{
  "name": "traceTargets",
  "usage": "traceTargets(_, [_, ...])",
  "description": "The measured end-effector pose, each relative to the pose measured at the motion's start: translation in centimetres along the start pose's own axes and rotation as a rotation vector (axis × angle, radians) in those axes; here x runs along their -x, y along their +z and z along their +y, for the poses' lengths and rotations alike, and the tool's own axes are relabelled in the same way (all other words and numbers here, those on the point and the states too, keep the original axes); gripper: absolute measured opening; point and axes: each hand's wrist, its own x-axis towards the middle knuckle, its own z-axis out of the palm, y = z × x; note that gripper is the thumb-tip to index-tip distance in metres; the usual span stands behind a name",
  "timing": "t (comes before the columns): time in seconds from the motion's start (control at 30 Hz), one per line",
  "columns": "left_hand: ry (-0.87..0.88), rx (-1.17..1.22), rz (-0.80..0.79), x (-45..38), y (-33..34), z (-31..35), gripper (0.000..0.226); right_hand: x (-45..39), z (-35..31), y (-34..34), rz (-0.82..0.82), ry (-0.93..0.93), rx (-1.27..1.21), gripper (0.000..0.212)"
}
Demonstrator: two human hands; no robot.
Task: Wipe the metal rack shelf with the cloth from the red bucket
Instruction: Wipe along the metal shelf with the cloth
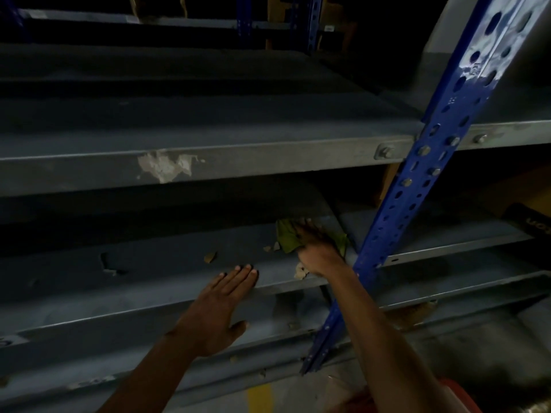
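**Green cloth pressed on the grey rack shelf**

Grey steel fills the head view. The metal rack shelf [179, 251] crosses the middle of the frame, its surface dim and marked with scraps of peeled paint or debris [210, 256]. On it, right of centre, lies the green cloth [287, 238], crumpled and partly hidden. The right hand [313, 245] lies on top of the cloth, fingers stretched over it and pressing it against the shelf; whether any finger curls round the fabric cannot be told in the poor light. The left hand [222, 305] lies flat at lower centre, fingers straight and close together, fingertips touching the shelf's front edge.

Just right of the cloth, a blue perforated upright [432, 162] slants from the upper right of the frame down to the lower centre, bolted to the shelf above [208, 162], whose front rail shows a pale chipped patch.

At the bottom right corner, under the right forearm, a red bucket [456, 394] shows only part of its rim; its contents cannot be seen.
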Motion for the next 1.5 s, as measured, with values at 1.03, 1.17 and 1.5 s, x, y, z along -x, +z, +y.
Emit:
traceTargets(1.03, [-0.009,0.024,0.001,-0.2,0.0,-0.2,0.087,-2.4,-0.7,0.8,-0.110,-0.285,-0.019,0.055])
traceTargets(1.17, [-0.017,0.029,0.008,-0.1,0.1,-0.1,0.085,-1.1,-0.9,1.3,-0.072,-0.390,0.046,0.070])
traceTargets(1.5, [-0.032,-0.209,0.021,0.9,1.0,-0.1,0.084,2.1,-0.5,1.6,0.001,-0.504,0.196,0.055])
